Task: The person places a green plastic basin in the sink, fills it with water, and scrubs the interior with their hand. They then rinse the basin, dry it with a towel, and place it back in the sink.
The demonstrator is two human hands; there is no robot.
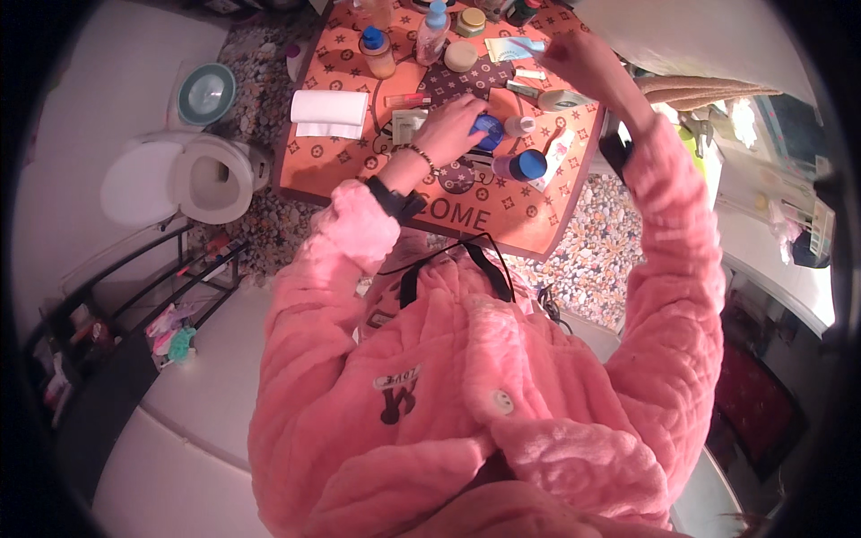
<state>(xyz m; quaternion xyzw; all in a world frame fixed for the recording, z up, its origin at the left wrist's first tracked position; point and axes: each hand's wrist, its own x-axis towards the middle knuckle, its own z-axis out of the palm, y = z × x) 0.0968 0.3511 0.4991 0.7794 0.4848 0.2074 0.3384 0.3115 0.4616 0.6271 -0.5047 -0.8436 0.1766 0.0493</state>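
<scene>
My left hand (459, 129), with a dark bead bracelet and a black band at the wrist, grips the side of a round blue jar (488, 132) on the table. Beside the jar stand a small pale bottle (519, 126) and a blue-capped bottle (521, 165). My right hand (580, 64) is raised over the far right part of the table. Its blurred fingers are by a light blue and cream tube (512, 50); whether they hold anything is unclear. Below that hand lies a white bottle (564, 100). A white tube (557, 159) lies near the right edge.
The orange patterned table cover (323, 171) also bears folded white tissue (329, 113), a blue-topped pump bottle (377, 52), a clear pump bottle (432, 33), a gold-lidded jar (471, 22) and a round cream container (461, 56). A toilet (214, 183) and teal basin (206, 94) stand left.
</scene>
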